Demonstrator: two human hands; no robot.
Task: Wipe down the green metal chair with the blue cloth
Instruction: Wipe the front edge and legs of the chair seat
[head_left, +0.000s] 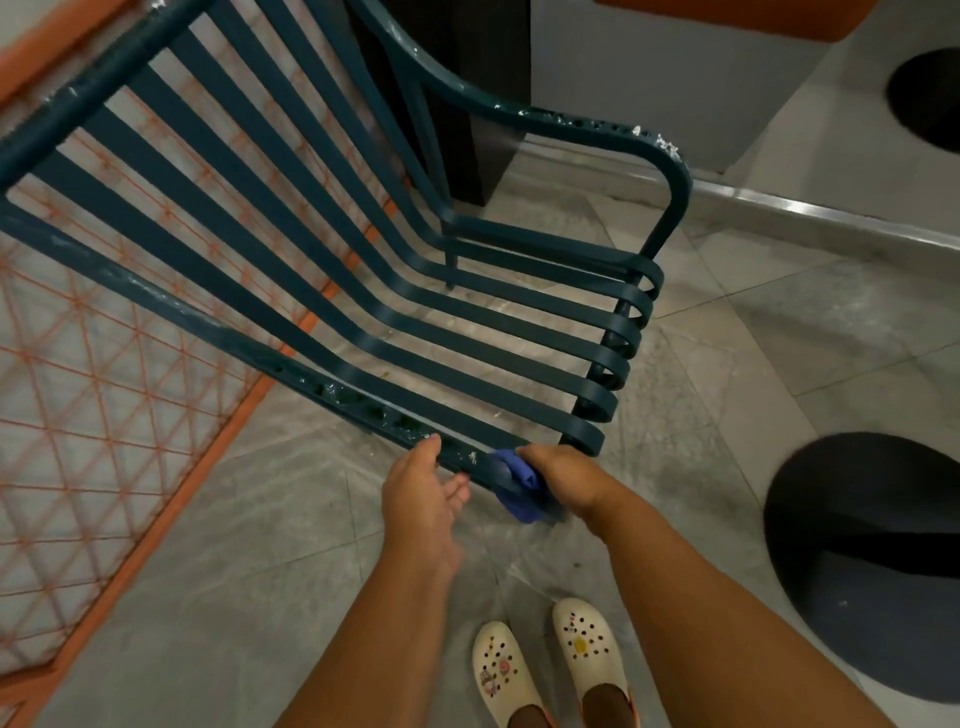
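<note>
The green metal chair (332, 270) fills the upper middle of the head view, its slatted back and seat running from upper left to lower right. Its near armrest (363, 410) has a row of holes and chipped paint. My right hand (566, 478) presses the bunched blue cloth (519, 486) around the front end of that armrest. My left hand (423, 493) grips the same armrest just left of the cloth, thumb over the top and fingers curled under. The cloth hides the armrest's tip.
An orange metal mesh gate (104, 415) stands at the left behind the chair. A dark cabinet (447, 130) is beyond the chair. Two round black mats (872, 561) (924, 98) lie on the grey tiled floor at right. My feet in cream clogs (545, 670) stand below.
</note>
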